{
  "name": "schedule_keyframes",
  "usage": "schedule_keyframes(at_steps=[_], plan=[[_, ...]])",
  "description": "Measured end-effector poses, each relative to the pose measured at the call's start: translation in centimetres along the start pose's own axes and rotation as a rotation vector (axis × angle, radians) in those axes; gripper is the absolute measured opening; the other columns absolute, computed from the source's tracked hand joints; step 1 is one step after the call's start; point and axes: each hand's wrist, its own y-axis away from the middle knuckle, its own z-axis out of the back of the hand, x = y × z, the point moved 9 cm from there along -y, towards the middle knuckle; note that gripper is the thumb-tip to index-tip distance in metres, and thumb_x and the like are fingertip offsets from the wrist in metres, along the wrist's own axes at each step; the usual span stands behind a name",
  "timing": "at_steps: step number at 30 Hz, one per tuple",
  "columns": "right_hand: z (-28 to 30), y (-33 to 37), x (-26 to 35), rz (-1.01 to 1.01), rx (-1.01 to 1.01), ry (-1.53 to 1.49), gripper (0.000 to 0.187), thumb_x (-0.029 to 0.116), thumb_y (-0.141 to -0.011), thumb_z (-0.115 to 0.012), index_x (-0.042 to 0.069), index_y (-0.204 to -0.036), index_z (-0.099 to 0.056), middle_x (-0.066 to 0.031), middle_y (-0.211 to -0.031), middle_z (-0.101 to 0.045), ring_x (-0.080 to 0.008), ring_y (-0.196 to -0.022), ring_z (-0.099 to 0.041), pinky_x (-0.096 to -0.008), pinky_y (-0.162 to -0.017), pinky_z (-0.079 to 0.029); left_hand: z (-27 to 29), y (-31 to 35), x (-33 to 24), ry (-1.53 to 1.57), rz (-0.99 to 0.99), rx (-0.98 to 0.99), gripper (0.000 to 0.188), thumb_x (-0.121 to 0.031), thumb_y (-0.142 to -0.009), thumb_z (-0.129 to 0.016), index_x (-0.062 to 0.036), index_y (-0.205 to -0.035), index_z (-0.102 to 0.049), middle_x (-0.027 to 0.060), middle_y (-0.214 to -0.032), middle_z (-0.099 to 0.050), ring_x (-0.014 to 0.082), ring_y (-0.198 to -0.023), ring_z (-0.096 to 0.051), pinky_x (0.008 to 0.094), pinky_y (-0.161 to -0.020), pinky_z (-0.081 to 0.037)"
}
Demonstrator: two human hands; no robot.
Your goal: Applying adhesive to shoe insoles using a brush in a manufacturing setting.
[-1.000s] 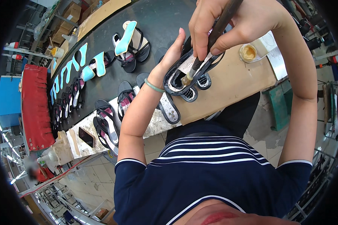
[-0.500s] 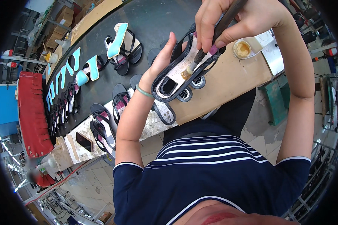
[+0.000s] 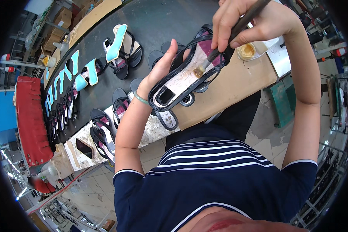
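Looking straight at the middle of the frame, we find a black strappy sandal with a pale, pink-patched footbed (image 3: 183, 77), tilted up over the workbench, a dark slot open at its heel end toward the lower left. Onto that footbed presses a slim, dark-handled brush with amber-coloured bristles (image 3: 214, 55), and it's the right hand (image 3: 249, 25), upper right of centre, that has it, fingers and thumb pinched narrowly about the handle. Over on the sandal's left side, the left hand (image 3: 159, 70) supports it from beneath, thumb standing up free; most of its fingers are hidden, so we can't tell how tightly they close.

How does it handle? Light, we'd judge, with a fairly stiff sole and soft, floppy straps; the brushed face is probably tacky, so we'd take hold by the outer rim and underside.

Right of it, we spot a round pot of yellow paste (image 3: 246, 50), just beyond the brown cardboard sheet (image 3: 237, 91). Left of centre, a turquoise sole-shaped insole (image 3: 117, 43) lies across a pair of sandals, and at the lower left we pick out a dark rectangular phone (image 3: 84, 148).
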Motion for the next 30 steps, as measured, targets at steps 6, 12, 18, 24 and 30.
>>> schedule_keyframes(at_steps=[6, 12, 18, 24, 30], plan=[[-0.3, -0.7, 0.8, 0.077, -0.456, 0.371, 0.009, -0.001, -0.071, -0.066, -0.002, -0.079, -0.069, -0.0092, -0.072, -0.066, -0.0252, -0.072, -0.064, -0.0357, -0.068, -0.051, 4.8, 0.3, 0.4, -0.005, -0.006, -0.064, 0.078, -0.068, -0.094, -0.037, -0.0042, -0.139, -0.046, 0.0175, -0.122, -0.063, 0.0271, -0.097, -0.069, 0.0398, -0.079, -0.061], [-2.5, -3.1, 1.1, 0.152, -0.628, 0.218, 0.008, 0.0, -0.071, -0.069, -0.004, -0.078, -0.069, -0.0119, -0.07, -0.065, -0.0245, -0.064, -0.061, -0.0319, -0.063, -0.046, 7.4, 2.6, -0.8, 0.21, -0.188, -0.207, 0.077, -0.069, -0.094, -0.035, -0.0062, -0.135, -0.049, 0.0188, -0.115, -0.065, 0.0302, -0.09, -0.071, 0.0411, -0.072, -0.062], [0.8, 9.2, 1.0, 0.219, -1.036, -0.122, 0.033, 0.015, -0.091, -0.046, -0.009, -0.11, -0.058, -0.0278, -0.108, -0.06, -0.0283, -0.087, -0.059, -0.0436, -0.096, -0.043, 12.1, 16.8, -6.0, -0.021, -0.249, -0.182, 0.068, -0.06, -0.097, -0.043, -0.0028, -0.134, -0.049, 0.0197, -0.116, -0.065, 0.0321, -0.095, -0.07, 0.0455, -0.078, -0.059], [-3.3, 15.5, -7.6, -0.093, -1.22, -0.295, 0.022, 0.011, -0.093, -0.052, -0.006, -0.104, -0.06, -0.0194, -0.1, -0.059, -0.0244, -0.087, -0.055, -0.0331, -0.081, -0.044, 19.3, 33.5, -13.9, -0.653, 0.042, -0.744, 0.044, -0.034, -0.099, -0.057, 0.0001, -0.125, -0.06, 0.0062, -0.119, -0.067, 0.0121, -0.103, -0.064, 0.0257, -0.09, -0.051], [-7.2, 14.6, -10.5, -0.218, -1.33, -0.366, 0.021, 0.008, -0.094, -0.052, -0.01, -0.103, -0.059, -0.0184, -0.098, -0.059, -0.0216, -0.082, -0.056, -0.0317, -0.082, -0.043, 28.8, 39.0, -19.5, -1.097, 0.623, -0.888, 0.062, -0.047, -0.084, -0.073, -0.001, -0.124, -0.065, 0.0074, -0.13, -0.062, 0.0166, -0.117, -0.056, 0.0277, -0.102, -0.04]])
